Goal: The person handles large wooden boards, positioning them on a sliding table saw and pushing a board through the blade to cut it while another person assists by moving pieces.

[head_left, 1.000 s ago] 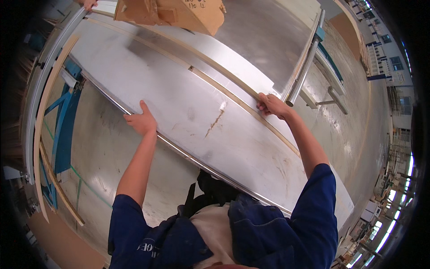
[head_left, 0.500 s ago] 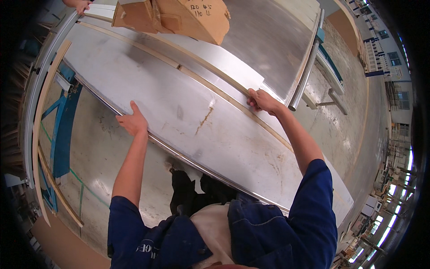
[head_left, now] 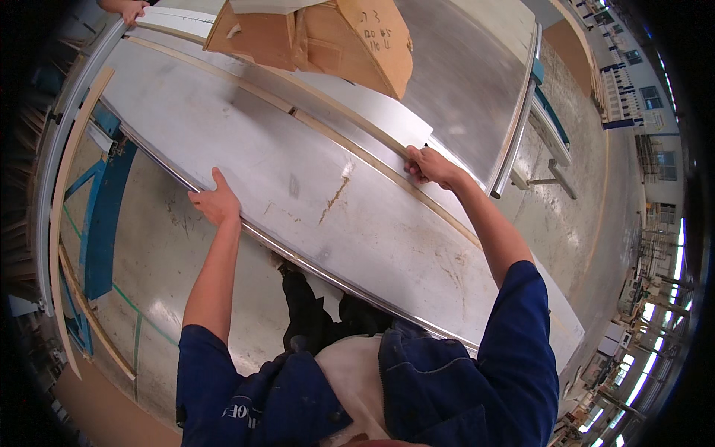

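My left hand point(head_left: 217, 204) lies at the near edge of a long grey panel point(head_left: 246, 156), on its shiny metal rim point(head_left: 298, 260). Its thumb is on top and its fingertips reach over the rim, partly hidden. My right hand point(head_left: 430, 167) is closed around the near end of a thin wooden strip point(head_left: 350, 113) that runs away to the far left. A second wooden strip point(head_left: 372, 159) lies along the panel, just on my side of the right hand. Beyond the held strip is a smooth white sheet point(head_left: 372, 100).
A torn cardboard piece point(head_left: 350, 52) with handwriting hangs over the far side. Another person's hand point(head_left: 132, 10) touches the far left corner. Blue supports point(head_left: 108, 223) and a curved wooden strip point(head_left: 63, 194) stand left. Right of the metal surface point(head_left: 462, 67) runs a metal tube point(head_left: 512, 141).
The cardboard piece has come nearer and to the right in the view. My right hand, still on the strip, has shifted slightly left. My left hand keeps its place on the rim.
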A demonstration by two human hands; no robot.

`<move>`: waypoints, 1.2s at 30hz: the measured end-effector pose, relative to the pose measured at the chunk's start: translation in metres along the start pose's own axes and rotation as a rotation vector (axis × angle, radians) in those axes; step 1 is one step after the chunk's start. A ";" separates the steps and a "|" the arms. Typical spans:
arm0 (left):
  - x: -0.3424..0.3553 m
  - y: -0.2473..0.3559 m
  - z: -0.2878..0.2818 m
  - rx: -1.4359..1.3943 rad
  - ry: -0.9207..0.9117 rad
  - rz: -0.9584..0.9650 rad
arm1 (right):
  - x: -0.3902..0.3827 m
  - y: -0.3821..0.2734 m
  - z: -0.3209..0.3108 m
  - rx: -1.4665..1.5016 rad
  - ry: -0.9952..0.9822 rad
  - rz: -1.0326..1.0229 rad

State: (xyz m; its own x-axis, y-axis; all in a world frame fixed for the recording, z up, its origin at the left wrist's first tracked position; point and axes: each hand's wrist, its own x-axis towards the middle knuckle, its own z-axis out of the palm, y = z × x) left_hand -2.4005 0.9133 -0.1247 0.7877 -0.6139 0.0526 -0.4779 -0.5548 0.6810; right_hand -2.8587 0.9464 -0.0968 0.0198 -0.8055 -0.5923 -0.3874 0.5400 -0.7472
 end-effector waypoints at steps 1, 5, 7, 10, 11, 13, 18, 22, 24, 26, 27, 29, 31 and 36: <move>0.000 0.000 0.000 0.000 -0.005 -0.005 | 0.001 0.000 -0.001 -0.001 -0.017 0.005; -0.001 -0.001 -0.002 -0.050 -0.001 0.021 | 0.002 0.002 -0.001 0.011 -0.035 0.010; -0.001 -0.001 -0.003 -0.056 -0.013 0.007 | 0.002 0.002 -0.001 0.011 -0.040 0.006; -0.002 -0.001 -0.004 -0.065 -0.010 0.009 | 0.001 0.003 -0.002 0.009 -0.046 0.001; -0.002 0.000 -0.003 -0.076 -0.003 0.017 | 0.002 0.002 -0.002 0.027 -0.043 -0.027; -0.002 -0.001 -0.002 -0.078 0.001 0.014 | 0.003 0.002 -0.003 0.006 -0.050 -0.002; -0.001 -0.001 0.000 -0.081 0.019 0.019 | 0.008 0.005 -0.004 -0.027 -0.036 -0.013; -0.001 -0.002 0.001 -0.064 0.003 -0.006 | 0.011 0.010 -0.003 -0.074 -0.016 -0.014; -0.001 -0.002 0.002 -0.072 0.008 0.005 | 0.012 0.011 -0.004 -0.092 -0.025 -0.029; -0.001 -0.002 0.002 -0.076 0.012 0.009 | 0.013 0.011 -0.005 -0.098 -0.020 -0.072; -0.001 -0.002 0.002 -0.078 0.008 0.008 | 0.014 0.010 -0.005 -0.110 -0.019 -0.048; -0.002 -0.002 0.001 -0.071 0.007 0.010 | 0.013 0.010 -0.005 -0.144 -0.016 -0.035; -0.003 -0.002 0.000 -0.059 0.025 0.018 | 0.012 0.011 -0.003 -0.090 0.001 -0.052; -0.002 0.000 -0.001 -0.056 0.015 -0.013 | 0.018 0.022 0.003 -0.039 0.088 -0.033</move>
State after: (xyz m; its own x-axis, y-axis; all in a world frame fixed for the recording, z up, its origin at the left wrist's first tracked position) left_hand -2.4020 0.9154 -0.1247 0.7993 -0.5985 0.0541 -0.4459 -0.5303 0.7211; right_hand -2.8638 0.9441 -0.1248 -0.0474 -0.8420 -0.5374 -0.4238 0.5041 -0.7525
